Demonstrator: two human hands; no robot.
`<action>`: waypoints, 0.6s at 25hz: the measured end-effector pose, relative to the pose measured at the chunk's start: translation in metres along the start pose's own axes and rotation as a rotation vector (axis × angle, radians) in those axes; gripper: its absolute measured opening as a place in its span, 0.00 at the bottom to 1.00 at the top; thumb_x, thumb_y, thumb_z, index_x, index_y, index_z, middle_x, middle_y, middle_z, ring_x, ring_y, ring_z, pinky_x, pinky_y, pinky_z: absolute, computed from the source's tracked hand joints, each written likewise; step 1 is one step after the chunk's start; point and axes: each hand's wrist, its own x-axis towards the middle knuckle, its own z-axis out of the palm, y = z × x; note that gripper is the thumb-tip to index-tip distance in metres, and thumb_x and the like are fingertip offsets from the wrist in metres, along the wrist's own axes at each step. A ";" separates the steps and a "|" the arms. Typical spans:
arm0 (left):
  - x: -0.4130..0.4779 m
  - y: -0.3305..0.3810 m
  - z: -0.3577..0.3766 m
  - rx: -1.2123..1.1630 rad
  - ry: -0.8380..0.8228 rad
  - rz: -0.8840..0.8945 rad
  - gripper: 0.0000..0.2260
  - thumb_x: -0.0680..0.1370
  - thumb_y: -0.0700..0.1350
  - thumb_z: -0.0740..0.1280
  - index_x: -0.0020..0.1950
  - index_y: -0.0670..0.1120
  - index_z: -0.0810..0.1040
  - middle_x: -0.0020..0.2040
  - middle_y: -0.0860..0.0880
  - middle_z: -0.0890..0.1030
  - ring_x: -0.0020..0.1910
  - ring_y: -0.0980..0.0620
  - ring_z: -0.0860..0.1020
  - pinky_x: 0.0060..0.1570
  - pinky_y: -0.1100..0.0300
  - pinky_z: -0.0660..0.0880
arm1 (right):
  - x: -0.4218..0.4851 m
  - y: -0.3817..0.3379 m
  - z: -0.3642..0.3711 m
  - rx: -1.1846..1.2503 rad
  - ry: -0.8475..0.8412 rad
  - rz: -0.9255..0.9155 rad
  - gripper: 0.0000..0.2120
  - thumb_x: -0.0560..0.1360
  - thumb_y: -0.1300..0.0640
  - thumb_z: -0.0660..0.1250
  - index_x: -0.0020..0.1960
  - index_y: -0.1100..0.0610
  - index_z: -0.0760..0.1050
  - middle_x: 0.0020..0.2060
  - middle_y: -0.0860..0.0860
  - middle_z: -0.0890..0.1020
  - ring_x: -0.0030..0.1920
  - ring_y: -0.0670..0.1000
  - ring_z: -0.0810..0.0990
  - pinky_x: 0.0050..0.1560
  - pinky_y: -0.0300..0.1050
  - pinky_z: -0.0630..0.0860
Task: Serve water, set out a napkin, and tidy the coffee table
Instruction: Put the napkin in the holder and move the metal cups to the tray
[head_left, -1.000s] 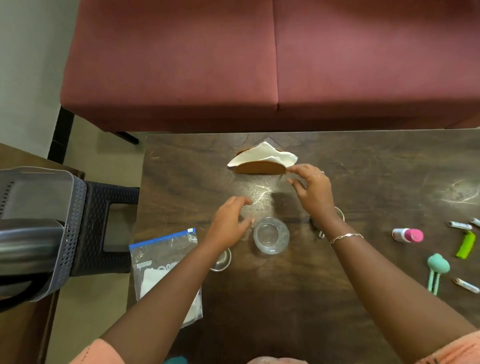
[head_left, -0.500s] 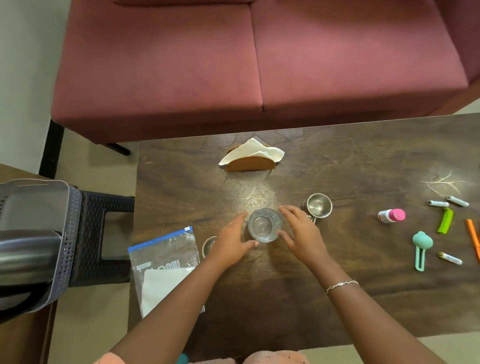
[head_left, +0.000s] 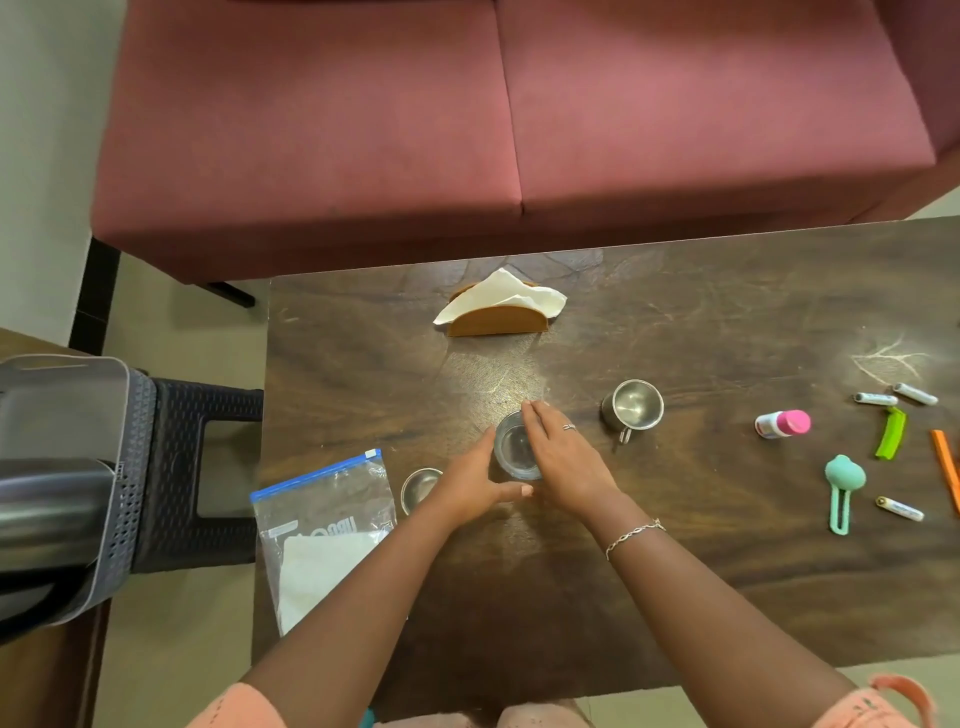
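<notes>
A clear glass (head_left: 511, 447) stands near the middle of the dark wooden coffee table (head_left: 701, 571). My left hand (head_left: 470, 491) cups its left and near side, thumb under the rim side. My right hand (head_left: 561, 457) wraps its right side, fingers reaching over the far rim. Behind it, a wooden napkin holder (head_left: 496, 319) carries a white napkin (head_left: 506, 296). A steel mug (head_left: 636, 408) stands right of the glass. A second small steel cup (head_left: 418, 486) sits left of my left hand, partly hidden by it.
A zip bag (head_left: 322, 525) with white paper lies at the table's left edge. Small items lie at the right: a pink-capped bottle (head_left: 782, 423), a teal tool (head_left: 844, 488), a green clip (head_left: 892, 440), several small tubes. A grey basket (head_left: 78, 467) sits on a stool at left; a red sofa (head_left: 519, 130) stands behind.
My right hand left the napkin holder and came back to the glass. Both hands now close around the glass, the right one covering more of its rim.
</notes>
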 end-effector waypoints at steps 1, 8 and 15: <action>0.001 0.000 0.000 -0.016 -0.007 -0.002 0.35 0.73 0.43 0.70 0.75 0.47 0.55 0.72 0.46 0.67 0.70 0.49 0.65 0.58 0.66 0.61 | 0.001 0.000 0.000 0.005 0.003 0.008 0.46 0.69 0.55 0.71 0.74 0.61 0.45 0.73 0.57 0.53 0.72 0.57 0.58 0.66 0.49 0.66; 0.009 -0.008 -0.001 -0.127 -0.021 -0.002 0.33 0.73 0.35 0.68 0.74 0.47 0.57 0.70 0.47 0.69 0.68 0.54 0.66 0.57 0.69 0.60 | 0.005 0.003 0.003 0.060 0.035 0.017 0.44 0.65 0.50 0.73 0.72 0.60 0.53 0.68 0.55 0.60 0.62 0.58 0.70 0.55 0.51 0.74; 0.017 -0.024 0.004 -0.240 0.021 0.016 0.32 0.72 0.34 0.69 0.73 0.48 0.62 0.61 0.58 0.70 0.66 0.56 0.69 0.62 0.64 0.64 | 0.006 0.008 0.001 0.109 0.072 -0.010 0.43 0.64 0.48 0.74 0.70 0.61 0.56 0.67 0.56 0.63 0.61 0.58 0.70 0.54 0.51 0.75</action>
